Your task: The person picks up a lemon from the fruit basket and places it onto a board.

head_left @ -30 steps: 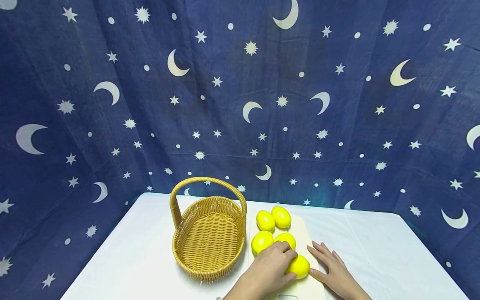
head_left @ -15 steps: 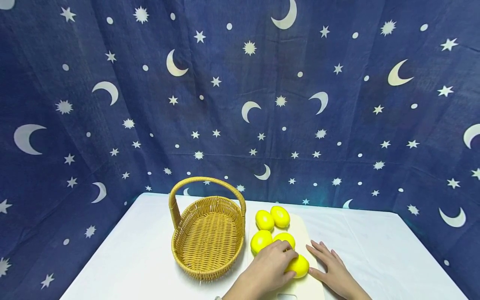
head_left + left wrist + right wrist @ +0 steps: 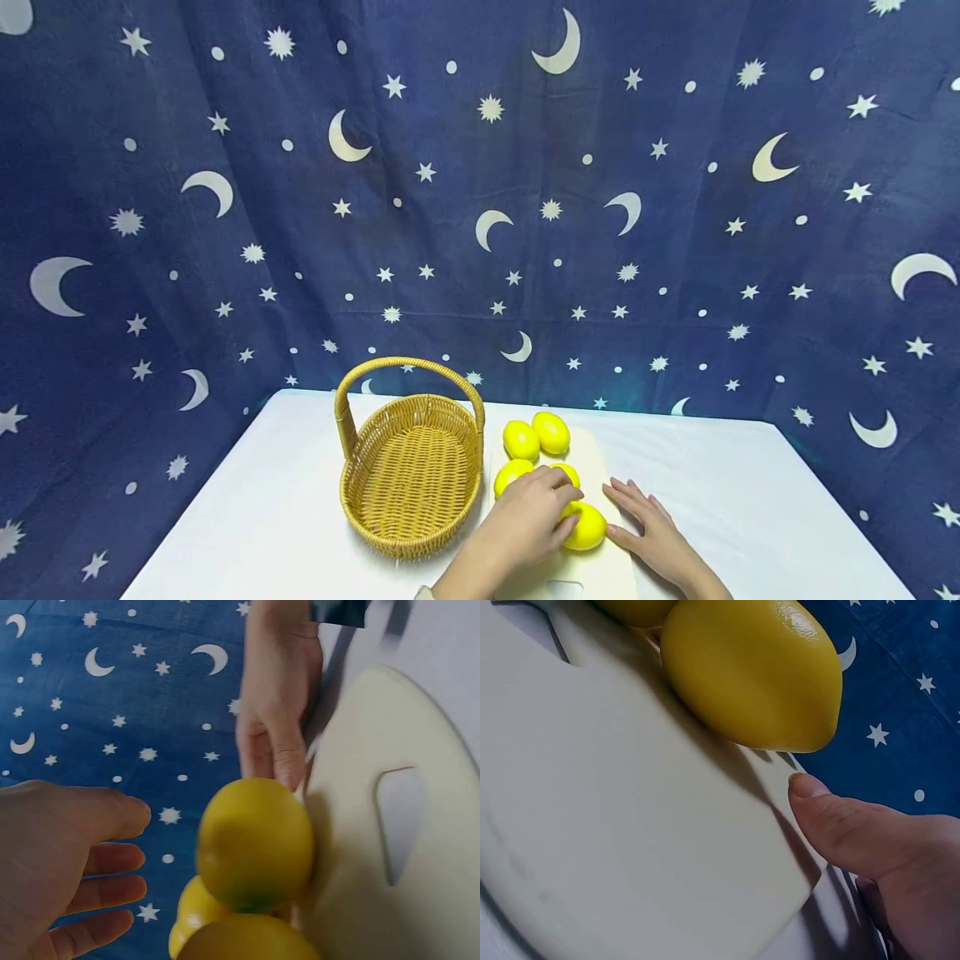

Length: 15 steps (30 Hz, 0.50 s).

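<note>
Several yellow lemons lie on a cream cutting board (image 3: 592,467). The nearest lemon (image 3: 587,532) sits by itself in front, between both hands. Over its left side, in the head view, is my left hand (image 3: 528,515), which hides part of two lemons behind. The left wrist view shows that hand (image 3: 64,862) with fingers extended and a gap between it and the lemon (image 3: 255,844). My right hand (image 3: 652,533) lies at the board's right edge, fingers spread, holding nothing. Its thumb (image 3: 862,832) points at the board's edge, just beside the lemon's tip.
A wicker basket (image 3: 345,500) with a tall arched handle stands left of the board, with nothing inside. Two lemons, a left one (image 3: 521,440) and a right one (image 3: 551,432), lie at the board's far end. A white cloth covers the table (image 3: 247,508); a starry blue curtain (image 3: 420,225) hangs behind.
My left hand has loosened from the front lemon, its thumb and fingers lifting off. The right hand keeps its place by the board. The head view has turned slightly right.
</note>
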Available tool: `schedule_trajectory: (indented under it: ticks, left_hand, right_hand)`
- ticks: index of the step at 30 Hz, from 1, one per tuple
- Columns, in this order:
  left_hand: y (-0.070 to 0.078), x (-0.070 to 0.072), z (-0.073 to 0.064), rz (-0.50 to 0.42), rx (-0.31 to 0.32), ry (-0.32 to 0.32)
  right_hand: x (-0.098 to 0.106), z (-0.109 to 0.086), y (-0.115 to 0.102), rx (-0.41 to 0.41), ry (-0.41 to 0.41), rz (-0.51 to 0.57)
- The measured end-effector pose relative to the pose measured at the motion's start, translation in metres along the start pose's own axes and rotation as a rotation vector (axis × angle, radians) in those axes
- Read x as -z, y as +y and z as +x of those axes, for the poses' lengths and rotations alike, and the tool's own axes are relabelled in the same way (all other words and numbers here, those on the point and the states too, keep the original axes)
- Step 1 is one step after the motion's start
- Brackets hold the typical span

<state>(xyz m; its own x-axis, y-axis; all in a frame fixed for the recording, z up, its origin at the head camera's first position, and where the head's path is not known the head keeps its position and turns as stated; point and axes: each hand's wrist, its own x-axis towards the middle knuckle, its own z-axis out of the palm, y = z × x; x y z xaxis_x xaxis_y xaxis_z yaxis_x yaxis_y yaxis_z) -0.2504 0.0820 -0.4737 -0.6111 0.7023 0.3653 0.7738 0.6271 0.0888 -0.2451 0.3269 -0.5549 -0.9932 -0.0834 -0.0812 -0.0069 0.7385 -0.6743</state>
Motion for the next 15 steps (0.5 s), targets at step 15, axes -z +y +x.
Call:
schedule_trajectory:
  ticks: [15]
  left_hand:
    - [-0.027, -0.002, -0.02, -0.021, 0.12, 0.108]
  right_hand:
    - [-0.01, 0.034, 0.014, -0.042, 0.1, 0.035]
